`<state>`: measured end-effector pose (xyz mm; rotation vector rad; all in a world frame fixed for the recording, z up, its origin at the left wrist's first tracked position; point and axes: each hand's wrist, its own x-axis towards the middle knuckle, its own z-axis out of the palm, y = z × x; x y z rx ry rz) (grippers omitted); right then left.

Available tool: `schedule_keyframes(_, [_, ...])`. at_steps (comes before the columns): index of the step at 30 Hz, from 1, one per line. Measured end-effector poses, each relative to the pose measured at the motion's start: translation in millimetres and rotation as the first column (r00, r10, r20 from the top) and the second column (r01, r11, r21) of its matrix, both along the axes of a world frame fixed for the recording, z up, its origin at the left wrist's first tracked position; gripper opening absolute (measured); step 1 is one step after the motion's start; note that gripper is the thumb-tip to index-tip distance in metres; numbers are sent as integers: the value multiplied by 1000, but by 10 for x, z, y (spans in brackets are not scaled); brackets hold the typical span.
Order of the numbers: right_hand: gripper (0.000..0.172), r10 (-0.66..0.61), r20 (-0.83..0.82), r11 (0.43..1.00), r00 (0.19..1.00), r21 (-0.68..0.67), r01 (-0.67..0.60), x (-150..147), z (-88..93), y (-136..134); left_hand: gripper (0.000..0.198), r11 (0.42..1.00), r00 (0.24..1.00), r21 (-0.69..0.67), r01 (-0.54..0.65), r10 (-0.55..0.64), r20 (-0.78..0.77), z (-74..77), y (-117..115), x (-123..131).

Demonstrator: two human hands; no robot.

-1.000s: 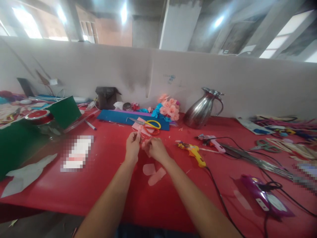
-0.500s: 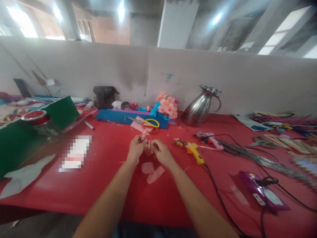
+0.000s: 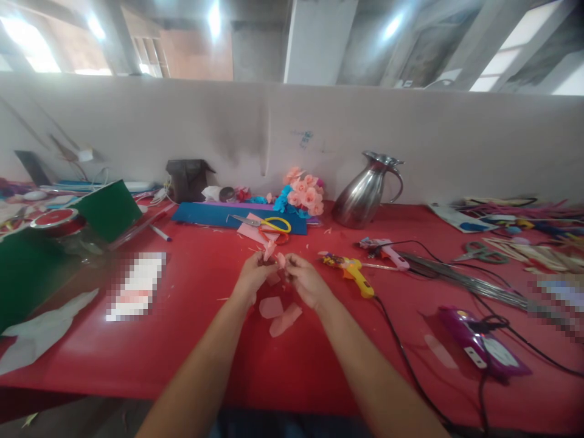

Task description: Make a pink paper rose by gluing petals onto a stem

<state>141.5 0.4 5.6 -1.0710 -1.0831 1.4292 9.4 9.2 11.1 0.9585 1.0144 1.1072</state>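
Note:
Near the middle of the red table, my left hand [image 3: 253, 274] is closed around a small pink paper flower [image 3: 270, 248] whose top sticks up above the fingers. My right hand [image 3: 305, 278] sits just beside it, its thumb and fingers pinching a small pink paper petal [image 3: 281, 261]. Below the hands, loose pink petal cut-outs [image 3: 285, 320] lie flat on the table. Beyond them, scissors with yellow and orange handles [image 3: 277, 225] rest on a blue sheet [image 3: 205, 215] and a pink piece of paper.
A yellow glue gun [image 3: 353, 274] and a pink one [image 3: 387, 252] lie to the right, with black cords running to a purple power strip [image 3: 483, 344]. A steel jug [image 3: 362, 194] and a bunch of pink paper flowers [image 3: 306, 193] stand at the back. Green scissors [image 3: 483, 252] lie farther right.
My right hand has turned and opened slightly away from the left, and the pink petal now shows between its fingers. The view has shifted a little.

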Motion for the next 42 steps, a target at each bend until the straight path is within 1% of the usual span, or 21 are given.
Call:
schedule_keyframes(2, [18, 38, -136, 996, 990, -76, -48, 11, 43, -12, 21, 1000, 1000, -3, -2, 2, 5, 10, -5, 3])
schedule_keyframes(3, [19, 52, -176, 992, 983, -107, -71, 16, 63, -17, 22, 1000, 1000, -3, -2, 2, 13, 13, -5, 4])
schedule_keyframes(6, [18, 71, -223, 981, 972, -159, -108, 21, 99, -33, 27, 1000, 999, 16, -26, 25, 37, 23, -2, 4])
schedule_keyframes(8, [17, 63, -218, 983, 974, -154, -98, 16, 103, -41, 28, 996, 997, 32, -78, 77, 28, 28, -2, 3])
schedule_keyframes(10, [19, 47, -188, 989, 981, -129, -72, 7, 94, -46, 28, 996, 996, 35, -86, 85, 23, 30, -5, 4])
schedule_keyframes(14, [25, 4, -104, 996, 995, -92, -14, -6, 50, -38, 25, 999, 998, 31, 22, -23, 63, 27, -19, 19])
schedule_keyframes(18, [26, -20, -58, 996, 998, -89, 15, 0, -7, -18, 23, 998, 996, 43, 50, -53, 75, 33, -35, 39])
schedule_keyframes(23, [20, -7, -58, 997, 998, -79, 2, 8, -28, -16, 20, 997, 999, 60, 54, -54, 2, 29, -42, 45])
schedule_keyframes(29, [20, 0, -49, 997, 999, -74, -3, 22, -34, -14, 13, 996, 1000, 88, 21, -21, -2, 22, -35, 45])
schedule_keyframes(34, [22, 7, -50, 997, 999, -73, -11, 31, -44, -15, 12, 996, 999, 93, 9, -6, -32, 53, -48, 46])
schedule_keyframes(39, [27, 23, -112, 993, 993, -109, -35, 20, 15, -37, 12, 997, 999, 69, 32, -33, 21, 109, -75, 43])
schedule_keyframes(42, [28, 25, -153, 992, 988, -119, -44, 28, 41, -42, 11, 997, 997, 65, 42, -46, 67, 101, -64, 34])
